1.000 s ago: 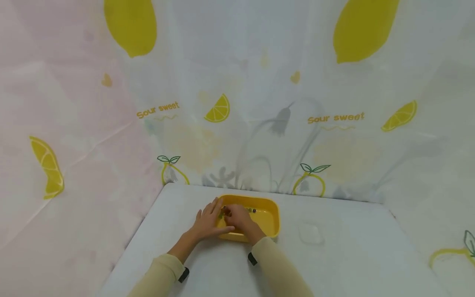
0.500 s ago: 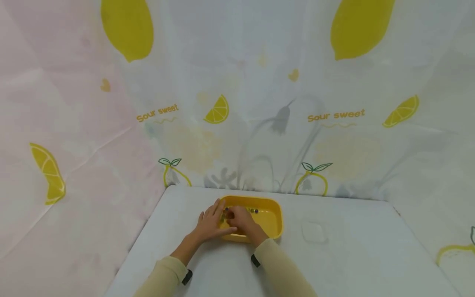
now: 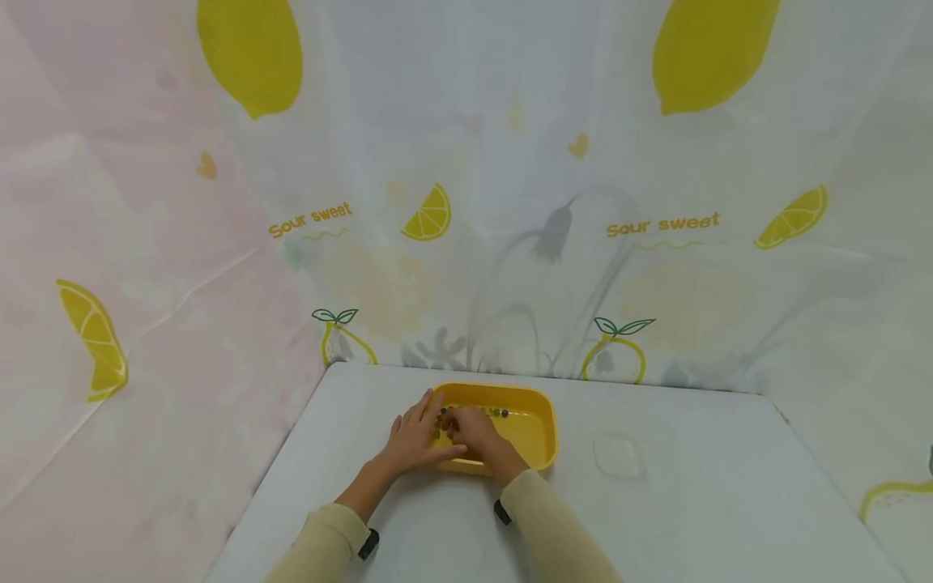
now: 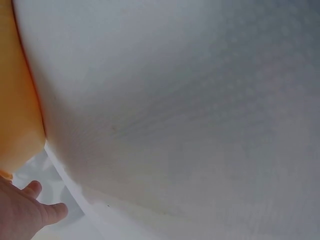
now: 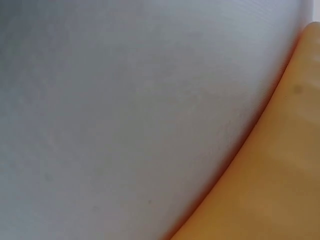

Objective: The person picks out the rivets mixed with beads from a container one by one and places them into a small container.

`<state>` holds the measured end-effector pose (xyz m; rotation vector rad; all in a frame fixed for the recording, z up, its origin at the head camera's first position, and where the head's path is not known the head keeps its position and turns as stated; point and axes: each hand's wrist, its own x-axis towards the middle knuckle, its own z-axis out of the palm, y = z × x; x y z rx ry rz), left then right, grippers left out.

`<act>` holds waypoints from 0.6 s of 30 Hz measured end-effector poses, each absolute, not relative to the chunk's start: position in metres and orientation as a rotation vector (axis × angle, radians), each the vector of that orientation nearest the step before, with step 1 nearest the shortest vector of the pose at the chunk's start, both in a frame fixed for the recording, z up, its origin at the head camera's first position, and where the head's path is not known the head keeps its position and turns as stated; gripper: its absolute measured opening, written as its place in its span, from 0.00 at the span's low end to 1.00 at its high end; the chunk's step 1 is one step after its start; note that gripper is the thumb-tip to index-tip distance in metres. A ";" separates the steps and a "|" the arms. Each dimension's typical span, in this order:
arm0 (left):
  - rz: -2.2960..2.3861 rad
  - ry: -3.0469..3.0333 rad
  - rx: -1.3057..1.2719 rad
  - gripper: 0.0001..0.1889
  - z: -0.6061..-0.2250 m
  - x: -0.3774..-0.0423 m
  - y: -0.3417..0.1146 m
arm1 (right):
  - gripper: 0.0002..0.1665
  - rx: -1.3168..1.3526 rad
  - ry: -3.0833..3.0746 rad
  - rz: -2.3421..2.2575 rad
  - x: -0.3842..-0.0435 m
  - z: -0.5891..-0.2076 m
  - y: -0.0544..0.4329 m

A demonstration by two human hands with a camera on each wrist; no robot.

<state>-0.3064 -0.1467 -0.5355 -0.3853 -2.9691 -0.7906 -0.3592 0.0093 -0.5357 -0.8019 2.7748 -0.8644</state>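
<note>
A yellow tray (image 3: 535, 441) with rounded corners stands on the white table. My left hand (image 3: 414, 441) lies over its left end with fingers spread, the thumb reaching along the near rim. Inside the tray, my right hand (image 3: 477, 431) has its fingers curled, fingertips down among small marbles near the left end. Some marbles form a row toward the back wall, with a dark purple marble (image 3: 504, 413) at its right end. A greenish marble (image 3: 436, 435) shows between the two hands. I cannot tell whether the right fingertips pinch a marble, as the hand hides them.
The white table (image 3: 692, 486) runs back to a lemon-printed cloth (image 3: 496, 243) hung behind and at both sides. A faint clear square outline (image 3: 618, 456) lies right of the tray. Both wrist views show mostly tabletop and the tray's outer wall (image 5: 270, 180).
The greenish marble at the left end now shows nearer to me than a second ago. The right fingers have shifted slightly; the left hand stays in place over the tray's end.
</note>
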 end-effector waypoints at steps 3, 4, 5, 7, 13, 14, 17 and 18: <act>-0.808 -2.969 -0.371 0.56 -0.536 -0.307 -0.147 | 0.08 -0.828 2.779 -0.833 -0.360 -0.535 0.008; -0.814 -2.966 -0.367 0.57 -0.535 -0.306 -0.147 | 0.08 -0.839 2.781 -0.829 -0.360 -0.536 0.008; -0.813 -2.968 -0.365 0.57 -0.535 -0.306 -0.147 | 0.08 -0.849 2.785 -0.824 -0.360 -0.536 0.008; -0.823 -2.967 -0.364 0.57 -0.535 -0.306 -0.147 | 0.08 -0.839 2.783 -0.829 -0.360 -0.537 0.009; -0.828 -2.973 -0.355 0.57 -0.536 -0.304 -0.146 | 0.05 -0.810 2.777 -0.841 -0.359 -0.538 0.011; -0.823 -2.972 -0.351 0.57 -0.536 -0.304 -0.146 | 0.04 -0.809 2.776 -0.843 -0.359 -0.538 0.011; -0.819 -2.971 -0.348 0.57 -0.534 -0.304 -0.146 | 0.05 -0.805 2.777 -0.855 -0.360 -0.538 0.012; -0.819 -2.973 -0.348 0.57 -0.534 -0.305 -0.146 | 0.05 -0.802 2.778 -0.858 -0.360 -0.538 0.012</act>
